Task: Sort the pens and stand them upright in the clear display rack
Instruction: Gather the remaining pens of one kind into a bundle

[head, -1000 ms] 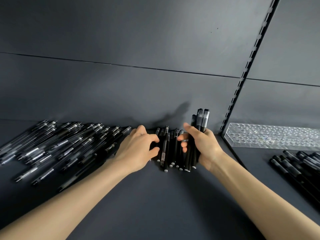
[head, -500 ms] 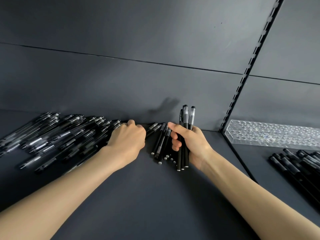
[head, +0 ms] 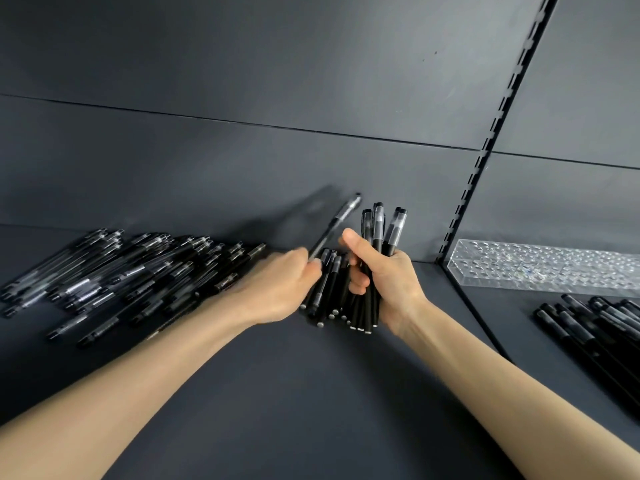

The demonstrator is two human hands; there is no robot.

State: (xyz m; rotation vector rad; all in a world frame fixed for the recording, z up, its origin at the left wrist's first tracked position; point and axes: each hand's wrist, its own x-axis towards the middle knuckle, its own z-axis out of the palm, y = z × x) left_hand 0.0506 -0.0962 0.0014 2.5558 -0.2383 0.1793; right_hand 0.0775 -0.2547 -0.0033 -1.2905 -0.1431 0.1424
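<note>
The right hand (head: 384,282) is curling closed around a bundle of black pens (head: 375,237), its grip wrapped tight with the thumb pressing across the front. The bundle is standing nearly upright, its clear caps poking out above the fist and its butt ends showing below.

The left hand (head: 280,289), blurred, is pinching a single pen (head: 334,226) between thumb and fingertips; that pen is tilting up and to the right, its tip ending near the bundle's caps. Between the two hands, a few more dark pens (head: 327,289) are lying on the shelf (head: 277,393), running toward the back wall.

A large loose pile of clear-barrelled pens (head: 121,278) is spreading over the shelf to the left, behind the left forearm. On the far right, past a slotted metal upright (head: 485,161), the clear display rack (head: 543,268) is sitting against the back panel, its holes showing no pens. Another heap of black pens (head: 595,323) is lying just in front of it.
</note>
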